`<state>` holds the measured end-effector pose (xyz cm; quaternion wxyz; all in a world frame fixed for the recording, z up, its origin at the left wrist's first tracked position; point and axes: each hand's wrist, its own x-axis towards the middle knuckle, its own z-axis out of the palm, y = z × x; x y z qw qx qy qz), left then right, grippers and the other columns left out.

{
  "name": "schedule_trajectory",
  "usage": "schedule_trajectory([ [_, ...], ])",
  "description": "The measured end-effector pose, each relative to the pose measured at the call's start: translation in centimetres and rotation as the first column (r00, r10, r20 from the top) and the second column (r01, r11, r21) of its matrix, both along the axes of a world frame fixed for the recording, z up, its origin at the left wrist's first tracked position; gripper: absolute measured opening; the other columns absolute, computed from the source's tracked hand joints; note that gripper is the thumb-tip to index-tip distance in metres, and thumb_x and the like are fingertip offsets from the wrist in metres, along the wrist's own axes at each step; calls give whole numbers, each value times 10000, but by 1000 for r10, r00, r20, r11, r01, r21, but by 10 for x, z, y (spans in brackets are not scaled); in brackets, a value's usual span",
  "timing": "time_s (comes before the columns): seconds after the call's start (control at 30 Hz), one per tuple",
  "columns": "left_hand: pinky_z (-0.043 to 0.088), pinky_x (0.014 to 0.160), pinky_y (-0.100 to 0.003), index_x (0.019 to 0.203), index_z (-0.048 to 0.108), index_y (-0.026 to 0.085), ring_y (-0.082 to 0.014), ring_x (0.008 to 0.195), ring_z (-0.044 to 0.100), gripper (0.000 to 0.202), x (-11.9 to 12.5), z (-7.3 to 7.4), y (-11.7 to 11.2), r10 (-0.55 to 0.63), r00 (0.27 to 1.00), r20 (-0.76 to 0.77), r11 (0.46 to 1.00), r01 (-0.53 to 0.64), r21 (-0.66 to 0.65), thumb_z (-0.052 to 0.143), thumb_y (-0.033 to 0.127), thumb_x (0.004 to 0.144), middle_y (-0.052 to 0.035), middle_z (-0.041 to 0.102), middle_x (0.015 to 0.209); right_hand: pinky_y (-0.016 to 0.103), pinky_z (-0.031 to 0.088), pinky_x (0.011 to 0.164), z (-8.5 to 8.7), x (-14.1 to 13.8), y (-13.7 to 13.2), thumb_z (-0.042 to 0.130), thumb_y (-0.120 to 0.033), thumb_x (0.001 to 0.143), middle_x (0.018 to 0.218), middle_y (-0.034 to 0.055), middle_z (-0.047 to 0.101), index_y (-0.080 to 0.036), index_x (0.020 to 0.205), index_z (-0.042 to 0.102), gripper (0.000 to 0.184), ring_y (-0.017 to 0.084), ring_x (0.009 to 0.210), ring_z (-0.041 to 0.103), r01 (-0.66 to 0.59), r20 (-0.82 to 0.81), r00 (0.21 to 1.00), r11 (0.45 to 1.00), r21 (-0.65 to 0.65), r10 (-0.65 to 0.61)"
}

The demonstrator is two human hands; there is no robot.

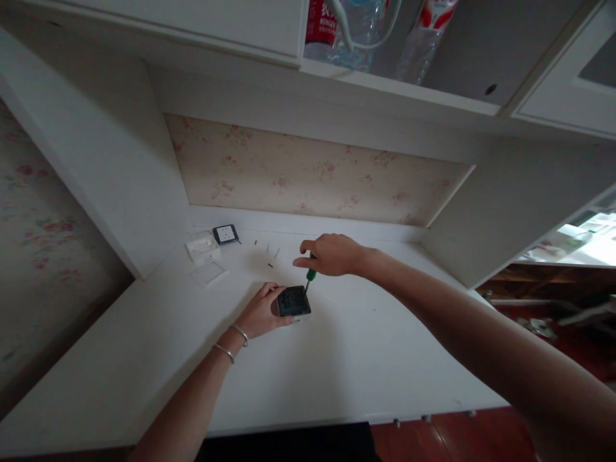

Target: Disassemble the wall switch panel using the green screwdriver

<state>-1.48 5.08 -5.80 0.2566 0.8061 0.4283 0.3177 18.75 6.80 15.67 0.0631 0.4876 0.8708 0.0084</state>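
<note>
A dark square socket module (293,301) lies on the white desk (356,359). My left hand (262,313) grips its left edge and holds it flat. My right hand (332,254) is closed around a green-handled screwdriver (310,276), held upright with its tip down on the module's far right corner. Two thin bracelets (231,343) circle my left wrist.
At the back left of the desk lie a second socket with a white face (226,234), white cover plates (205,256) and a few small screws (270,253). Plastic bottles (366,32) stand on the shelf above. A white side panel (96,160) walls the left.
</note>
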Motion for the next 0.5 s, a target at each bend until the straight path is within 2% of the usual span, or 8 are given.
schedule_trajectory([
  [0.03,420,1049,-360,1279,527,244,-245,1148,516,727,0,0,0,1,1000,-5,1000,-1,-2,762,493,638,-68,478,1223,374,452,755,-1,0,0,394,-473,919,1006,131,687,-205,1160,591,411,297,933,627,-8,0,1000,1000,16,8],
  [0.1,417,1050,-362,1281,520,235,-246,1150,512,734,0,0,0,-2,1000,-15,1000,2,0,760,498,639,-72,474,1227,341,445,790,0,1,1,445,-324,898,1104,116,663,-213,1169,579,322,260,976,617,-115,-42,993,993,-18,115],
  [0.17,410,1056,-367,1278,517,228,-247,1153,508,729,0,0,1,-9,1000,-21,1000,9,10,759,494,644,-76,473,1233,287,446,783,1,3,2,549,-240,815,1218,98,609,-227,1197,553,382,221,999,608,-227,-96,971,969,-96,218],
  [0.2,406,1058,-370,1276,516,227,-247,1153,508,724,0,0,1,-11,1000,-23,1000,11,15,759,488,646,-77,473,1236,278,451,765,2,3,3,592,-257,786,1237,98,595,-230,1210,542,428,220,994,608,-239,-106,968,964,-119,227],
  [0.27,404,1060,-369,1272,518,228,-245,1154,509,713,-1,1,1,-12,1000,-24,1000,12,22,758,481,651,-76,476,1238,305,463,727,3,3,2,603,-386,796,1175,112,624,-228,1236,527,474,248,953,621,-166,-78,985,979,-121,157],
  [0.33,406,1057,-365,1266,523,224,-244,1152,511,711,-1,1,1,-9,1000,-20,1000,10,23,759,486,649,-74,482,1230,356,466,715,3,1,1,476,-484,873,1073,129,665,-217,1230,542,451,287,927,630,-49,-22,999,997,-59,48],
  [0.4,413,1050,-370,1260,530,222,-247,1149,514,715,0,0,2,-7,1000,-13,1000,7,22,763,493,640,-73,487,1222,374,464,736,2,1,1,368,-396,931,1074,130,669,-219,1198,570,378,289,947,630,-39,4,999,999,-13,39],
  [0.5,418,1044,-379,1252,536,215,-252,1142,517,726,0,-1,2,-11,1000,-5,1000,11,22,775,490,624,-76,493,1222,315,464,774,1,3,2,483,-224,852,1269,97,579,-242,1213,554,368,237,1009,615,-206,-50,978,976,-66,203],
])
